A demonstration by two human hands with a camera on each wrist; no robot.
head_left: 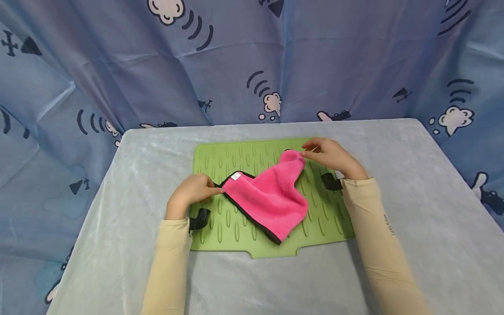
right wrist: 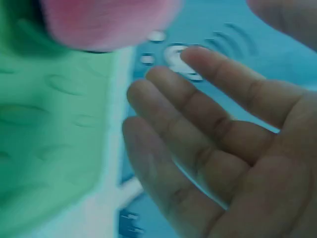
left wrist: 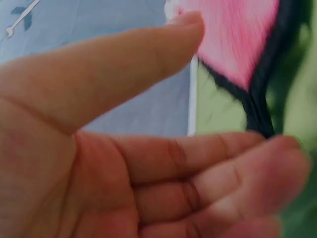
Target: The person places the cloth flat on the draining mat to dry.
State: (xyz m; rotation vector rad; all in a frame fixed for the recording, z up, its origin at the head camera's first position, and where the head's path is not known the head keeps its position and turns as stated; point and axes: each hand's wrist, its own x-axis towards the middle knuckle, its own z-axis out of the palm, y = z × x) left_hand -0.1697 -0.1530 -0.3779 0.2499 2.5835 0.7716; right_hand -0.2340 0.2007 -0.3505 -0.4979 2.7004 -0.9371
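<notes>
A pink fleecy cloth [head_left: 271, 192] with black edging and a small white tag lies rumpled on a green ribbed mat [head_left: 244, 234]. At its left corner is my left hand [head_left: 194, 189], with the thumb tip overlapping the pink in the left wrist view. There, thumb and fingers stand apart, and the cloth's black corner loop [left wrist: 259, 116] runs down to the fingertips. My right hand [head_left: 328, 156] is just beside the raised upper right corner of the cloth. Its fingers [right wrist: 148, 144] are spread and loosely bent in the right wrist view, with a gap between them and the pink.
The mat lies on a table with a pale grey cover [head_left: 130, 183]. Behind and beside the table hangs a blue printed curtain [head_left: 236, 65]. Each wrist carries a black camera mount [head_left: 200, 218], close over the mat.
</notes>
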